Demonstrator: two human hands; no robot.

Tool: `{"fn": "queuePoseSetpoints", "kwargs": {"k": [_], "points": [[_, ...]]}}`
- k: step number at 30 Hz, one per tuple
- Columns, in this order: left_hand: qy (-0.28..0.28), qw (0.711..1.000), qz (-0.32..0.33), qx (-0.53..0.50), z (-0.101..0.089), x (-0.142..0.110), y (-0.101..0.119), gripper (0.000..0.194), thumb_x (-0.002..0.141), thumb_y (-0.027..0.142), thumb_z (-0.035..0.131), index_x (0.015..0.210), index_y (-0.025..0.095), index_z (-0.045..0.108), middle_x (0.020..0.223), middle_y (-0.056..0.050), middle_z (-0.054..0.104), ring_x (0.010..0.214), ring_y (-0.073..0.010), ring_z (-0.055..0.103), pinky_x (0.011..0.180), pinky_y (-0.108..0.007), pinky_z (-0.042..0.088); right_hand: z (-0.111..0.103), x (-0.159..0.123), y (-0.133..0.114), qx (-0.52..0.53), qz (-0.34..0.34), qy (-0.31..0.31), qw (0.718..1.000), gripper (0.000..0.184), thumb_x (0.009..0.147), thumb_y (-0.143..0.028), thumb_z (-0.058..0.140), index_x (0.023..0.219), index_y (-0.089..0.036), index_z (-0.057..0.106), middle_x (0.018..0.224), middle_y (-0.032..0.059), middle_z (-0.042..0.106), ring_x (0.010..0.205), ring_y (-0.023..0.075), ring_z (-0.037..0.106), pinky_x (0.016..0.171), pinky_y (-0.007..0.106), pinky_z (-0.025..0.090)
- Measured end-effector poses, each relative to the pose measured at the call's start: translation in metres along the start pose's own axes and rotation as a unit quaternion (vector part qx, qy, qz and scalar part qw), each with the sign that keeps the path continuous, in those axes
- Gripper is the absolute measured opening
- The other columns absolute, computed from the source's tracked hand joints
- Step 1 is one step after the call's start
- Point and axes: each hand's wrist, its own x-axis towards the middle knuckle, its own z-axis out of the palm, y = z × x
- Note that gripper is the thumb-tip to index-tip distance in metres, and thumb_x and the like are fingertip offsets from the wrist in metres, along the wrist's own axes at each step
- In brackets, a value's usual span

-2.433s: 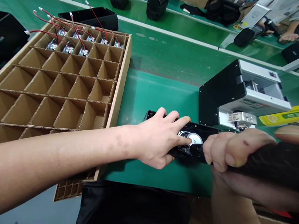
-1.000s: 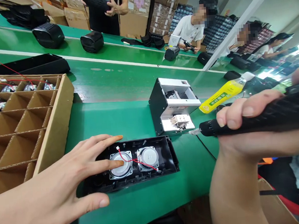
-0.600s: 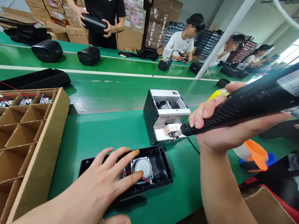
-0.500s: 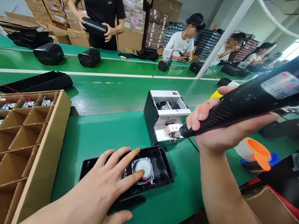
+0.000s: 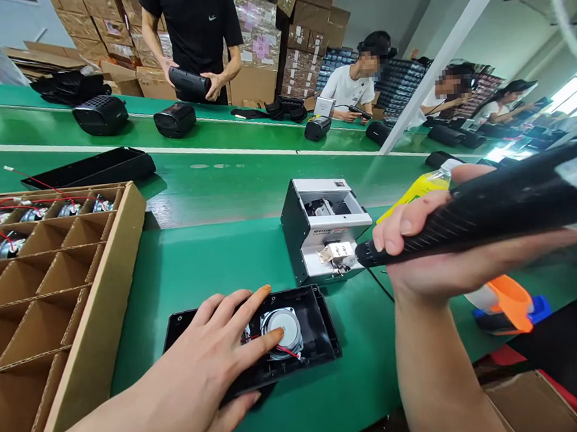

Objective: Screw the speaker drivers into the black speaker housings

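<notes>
The left hand (image 5: 194,358) spreads its fingers wide, pinning the speaker driver (image 5: 282,330) and its black housing (image 5: 319,325) steady near the front edge of the worktop (image 5: 174,262); the right hand (image 5: 433,266) wraps its fingers around an electric screwdriver (image 5: 489,226), tip at the screw feeder (image 5: 319,240).

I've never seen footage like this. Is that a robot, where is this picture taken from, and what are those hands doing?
No robot here: these are a person's own two bare hands, seen from a camera worn on their head, looking forward and down. The left hand rests on a round speaker inside an open black speaker housing. The right hand holds a black electric screwdriver, its tip at a small white-and-black screw feeder. On the green workbench beside them sits a cardboard divider tray with more wired speakers.
</notes>
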Motion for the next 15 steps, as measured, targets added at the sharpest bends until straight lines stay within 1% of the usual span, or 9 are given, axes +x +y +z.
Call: {"fn": "queuePoseSetpoints", "kwargs": {"k": [3, 5, 8, 11, 13, 15], "points": [[0.002, 1.000, 0.013, -0.007, 0.000, 0.000, -0.002, 0.071, 0.081, 0.020, 0.068, 0.149, 0.038, 0.054, 0.171, -0.009, 0.032, 0.143, -0.0428, 0.044, 0.109, -0.065, 0.039, 0.004, 0.000, 0.005, -0.010, 0.027, -0.001, 1.000, 0.063, 0.089, -0.083, 0.054, 0.103, -0.022, 0.063, 0.054, -0.0062, 0.054, 0.031, 0.0136, 0.043, 0.026, 0.023, 0.033], [0.000, 1.000, 0.009, -0.009, 0.000, 0.001, -0.002, 0.072, 0.080, 0.021, 0.069, 0.148, 0.038, 0.054, 0.171, -0.009, 0.032, 0.144, -0.0432, 0.043, 0.111, -0.067, 0.036, 0.004, -0.002, 0.005, -0.013, 0.027, -0.008, 1.000, 0.063, 0.089, -0.083, 0.054, 0.101, -0.022, 0.063, 0.054, -0.0060, 0.054, 0.031, 0.0134, 0.042, 0.027, 0.023, 0.033], [-0.004, 1.000, -0.010, -0.014, 0.000, 0.001, 0.000, 0.072, 0.079, 0.023, 0.072, 0.147, 0.040, 0.055, 0.171, -0.008, 0.032, 0.145, -0.0427, 0.041, 0.113, -0.068, 0.034, 0.000, -0.006, 0.003, -0.018, 0.015, -0.022, 0.999, 0.060, 0.092, -0.080, 0.052, 0.104, -0.022, 0.064, 0.055, -0.0055, 0.055, 0.032, 0.0135, 0.044, 0.027, 0.023, 0.034], [-0.012, 0.999, -0.018, -0.023, 0.000, 0.001, 0.001, 0.069, 0.081, 0.027, 0.074, 0.146, 0.041, 0.056, 0.171, -0.008, 0.033, 0.145, -0.0415, 0.041, 0.113, -0.066, 0.035, -0.006, -0.009, -0.002, -0.018, 0.019, -0.038, 0.999, 0.062, 0.093, -0.080, 0.049, 0.111, -0.023, 0.067, 0.057, -0.0050, 0.056, 0.032, 0.0139, 0.045, 0.026, 0.024, 0.035], [-0.016, 0.999, -0.018, -0.028, -0.001, 0.001, 0.001, 0.068, 0.082, 0.028, 0.076, 0.146, 0.040, 0.056, 0.171, -0.008, 0.032, 0.145, -0.0415, 0.042, 0.113, -0.066, 0.035, -0.012, -0.009, -0.008, -0.022, 0.023, -0.036, 0.999, 0.062, 0.089, -0.081, 0.055, 0.109, -0.024, 0.069, 0.058, -0.0053, 0.057, 0.032, 0.0133, 0.044, 0.025, 0.024, 0.035], [-0.016, 0.999, -0.017, -0.031, -0.001, 0.002, 0.000, 0.067, 0.083, 0.030, 0.076, 0.146, 0.040, 0.056, 0.171, -0.008, 0.033, 0.145, -0.0415, 0.042, 0.113, -0.065, 0.036, -0.020, -0.009, -0.018, -0.025, 0.074, -0.002, 0.997, 0.059, 0.076, -0.082, 0.070, 0.094, -0.025, 0.068, 0.057, -0.0070, 0.054, 0.032, 0.0116, 0.042, 0.027, 0.025, 0.037]]}}
